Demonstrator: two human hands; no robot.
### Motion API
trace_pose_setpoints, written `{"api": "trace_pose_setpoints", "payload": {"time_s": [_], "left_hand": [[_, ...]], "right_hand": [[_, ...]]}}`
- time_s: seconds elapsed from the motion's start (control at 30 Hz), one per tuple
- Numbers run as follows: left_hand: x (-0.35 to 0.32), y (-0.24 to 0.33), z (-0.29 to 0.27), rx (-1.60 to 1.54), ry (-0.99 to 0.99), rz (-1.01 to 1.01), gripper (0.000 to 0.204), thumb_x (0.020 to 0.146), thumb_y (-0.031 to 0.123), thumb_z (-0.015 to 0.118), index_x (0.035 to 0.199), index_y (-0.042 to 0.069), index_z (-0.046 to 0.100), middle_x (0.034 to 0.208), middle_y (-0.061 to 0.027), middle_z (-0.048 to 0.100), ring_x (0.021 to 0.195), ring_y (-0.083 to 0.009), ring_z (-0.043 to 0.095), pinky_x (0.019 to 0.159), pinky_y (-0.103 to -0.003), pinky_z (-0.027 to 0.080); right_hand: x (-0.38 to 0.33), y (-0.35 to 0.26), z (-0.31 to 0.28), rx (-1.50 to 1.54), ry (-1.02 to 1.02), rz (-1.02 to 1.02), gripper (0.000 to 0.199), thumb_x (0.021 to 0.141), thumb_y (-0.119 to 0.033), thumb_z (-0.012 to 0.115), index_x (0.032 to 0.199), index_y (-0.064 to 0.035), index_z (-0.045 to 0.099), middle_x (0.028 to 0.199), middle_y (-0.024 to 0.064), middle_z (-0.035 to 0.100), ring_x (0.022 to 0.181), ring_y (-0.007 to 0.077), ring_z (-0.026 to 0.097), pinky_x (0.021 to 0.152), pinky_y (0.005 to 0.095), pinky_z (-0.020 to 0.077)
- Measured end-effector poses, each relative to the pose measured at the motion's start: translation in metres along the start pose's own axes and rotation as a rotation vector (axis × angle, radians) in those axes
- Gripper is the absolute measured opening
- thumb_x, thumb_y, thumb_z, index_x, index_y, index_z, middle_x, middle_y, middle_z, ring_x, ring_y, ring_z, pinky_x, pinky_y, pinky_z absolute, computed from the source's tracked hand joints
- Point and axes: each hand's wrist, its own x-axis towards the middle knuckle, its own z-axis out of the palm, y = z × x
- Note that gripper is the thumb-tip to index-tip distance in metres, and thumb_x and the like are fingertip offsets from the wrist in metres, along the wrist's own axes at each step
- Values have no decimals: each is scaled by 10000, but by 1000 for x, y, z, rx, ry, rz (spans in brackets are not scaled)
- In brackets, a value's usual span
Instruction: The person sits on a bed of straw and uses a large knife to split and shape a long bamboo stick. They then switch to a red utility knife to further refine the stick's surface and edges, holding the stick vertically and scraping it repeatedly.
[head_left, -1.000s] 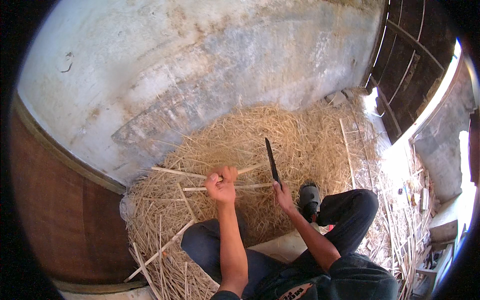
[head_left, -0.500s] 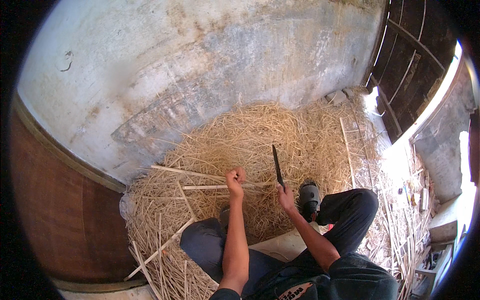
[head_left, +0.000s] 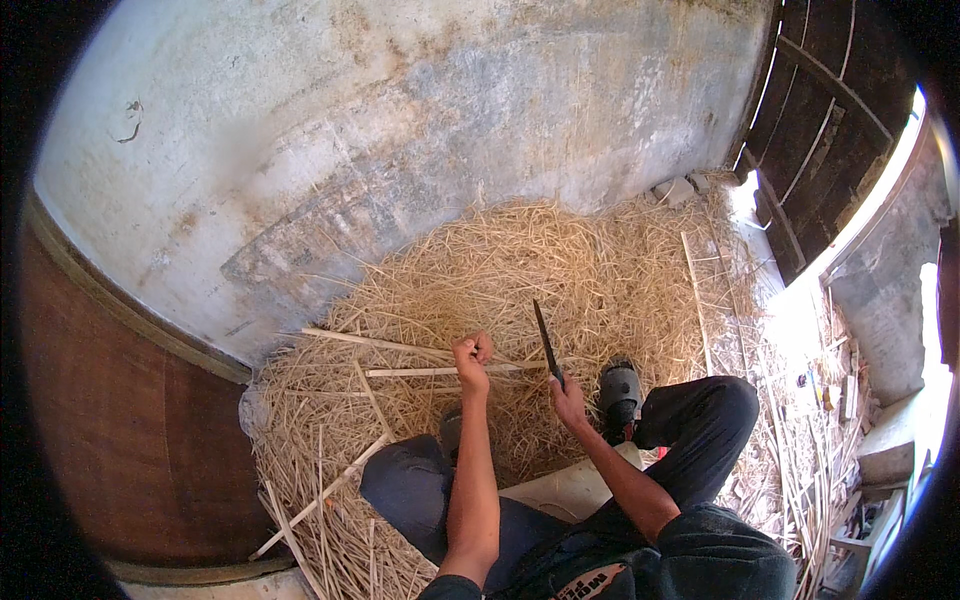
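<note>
Sits low before a wide bed of straw (head_left: 530, 265), facing a stained, pale wall (head_left: 400, 120). Has a brown panel (head_left: 130, 420) off to the left and dark wooden planking (head_left: 820, 130) at the upper right, with strong light along the edge. Has a few rough blocks (head_left: 675, 190) at the foot of the wall, near the planking, and a spread of loose pale slats (head_left: 800, 490) down the right side, partly washed out by glare. To the lower left, has crossed sticks (head_left: 330, 492) on the straw, near the left knee (head_left: 405, 490). Bends both legs wide, hemming in the straw from either side, with a grey shoe (head_left: 620, 385) just beyond the right hand (head_left: 568, 400) and the left foot (head_left: 450, 430) partly hidden behind the left forearm (head_left: 472, 490).

Holds the left hand (head_left: 473, 360) out over the straw, curled into a fist. Has a long pale strip (head_left: 375, 342) and, just below, a second strip (head_left: 420, 372), both running behind the fist and out to the right. Cannot tell contact from mere overlap there, nor make out anything inside the curled fingers.

Grips a knife (head_left: 546, 340) by the handle in the right hand, pointing the narrow dark blade away from the body, tip leaning left, well apart from the fist.
</note>
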Motion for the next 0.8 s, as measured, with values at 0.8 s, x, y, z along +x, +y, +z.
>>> {"api": "trace_pose_setpoints", "payload": {"time_s": [0.8], "left_hand": [[-12,-6,-19,104,8,-41,540,980,507,409,675,93,245,614,-10,197,570,-158,177,599,-382,165]], "right_hand": [[-39,34,13,-331,-213,-47,459,1104,-428,428,1069,-5,602,826,195,632,759,356,635,704,478,486]]}}
